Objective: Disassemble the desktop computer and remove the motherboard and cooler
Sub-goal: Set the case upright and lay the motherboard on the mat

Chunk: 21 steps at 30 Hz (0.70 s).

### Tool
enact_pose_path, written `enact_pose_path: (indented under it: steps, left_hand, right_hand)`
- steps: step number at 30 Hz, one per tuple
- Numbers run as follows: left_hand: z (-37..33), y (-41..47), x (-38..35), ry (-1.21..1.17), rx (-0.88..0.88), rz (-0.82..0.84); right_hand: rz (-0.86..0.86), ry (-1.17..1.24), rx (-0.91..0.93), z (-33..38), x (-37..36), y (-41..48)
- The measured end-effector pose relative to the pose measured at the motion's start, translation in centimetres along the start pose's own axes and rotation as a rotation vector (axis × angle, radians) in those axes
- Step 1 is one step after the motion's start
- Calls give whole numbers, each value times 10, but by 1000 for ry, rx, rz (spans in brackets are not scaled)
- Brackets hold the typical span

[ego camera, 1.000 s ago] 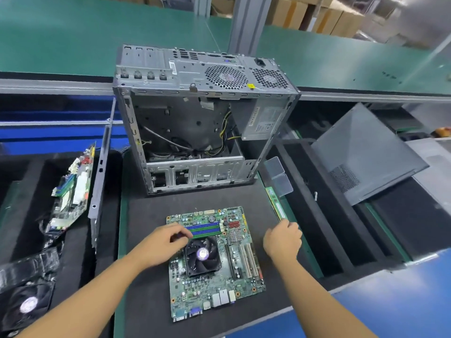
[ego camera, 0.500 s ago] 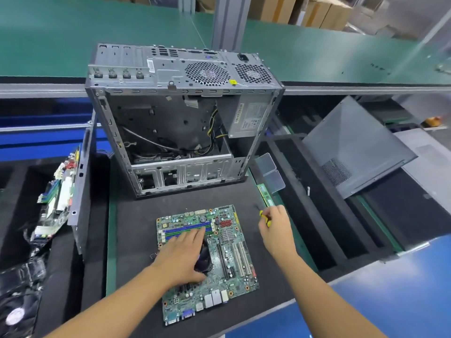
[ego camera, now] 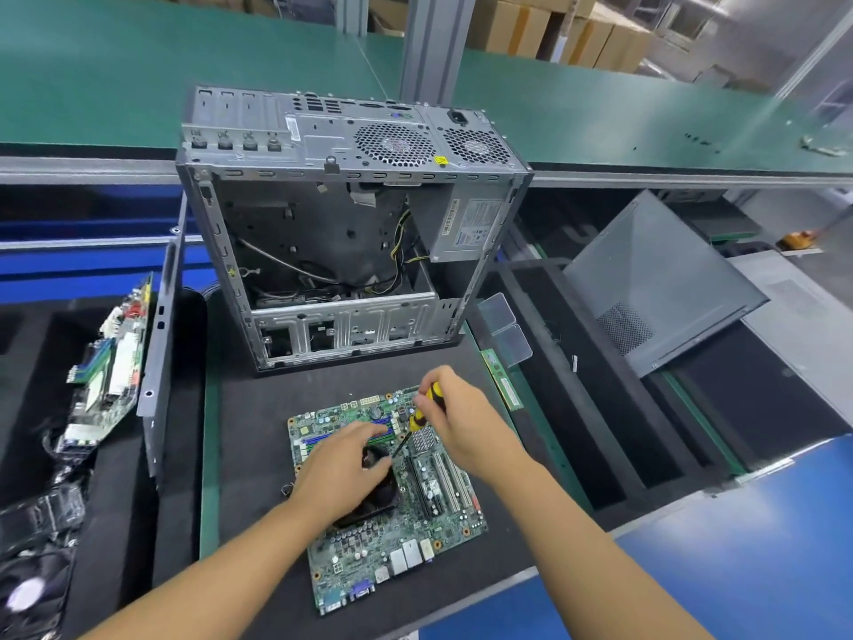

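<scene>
Fingers of right hand [ego camera: 466,420] pinch yellow-black screwdriver [ego camera: 421,412]; left hand [ego camera: 344,471] lies relaxed on cooler [ego camera: 376,503], green motherboard [ego camera: 415,540] beneath.

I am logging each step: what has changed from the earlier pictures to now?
The right hand took up the screwdriver at the mat's right edge and carried it left, over the motherboard, tip near the cooler. The left hand came to rest on the cooler. Motherboard and case stayed in place.
</scene>
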<state>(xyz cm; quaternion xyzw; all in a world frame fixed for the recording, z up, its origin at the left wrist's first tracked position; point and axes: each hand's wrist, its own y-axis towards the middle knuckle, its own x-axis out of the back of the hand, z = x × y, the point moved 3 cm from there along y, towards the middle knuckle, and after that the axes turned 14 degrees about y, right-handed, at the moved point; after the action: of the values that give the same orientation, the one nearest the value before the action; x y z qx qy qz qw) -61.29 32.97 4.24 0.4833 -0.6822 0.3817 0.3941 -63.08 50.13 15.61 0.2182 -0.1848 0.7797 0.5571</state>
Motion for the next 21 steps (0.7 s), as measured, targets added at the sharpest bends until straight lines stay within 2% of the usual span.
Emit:
enact_pose_path:
  steps: [7,16,21]
  left_hand:
    - [-10,7,0,-77,137,52]
    - [-7,8,-3,-89,146,75]
    - [-5,7,-5,-111,134,80]
  right_hand:
    - [10,-4,-50,-5,-8,-2]
    - [92,-45,-56,-9,-14,-3]
    - [25,15,-22,-11,-8,-2]
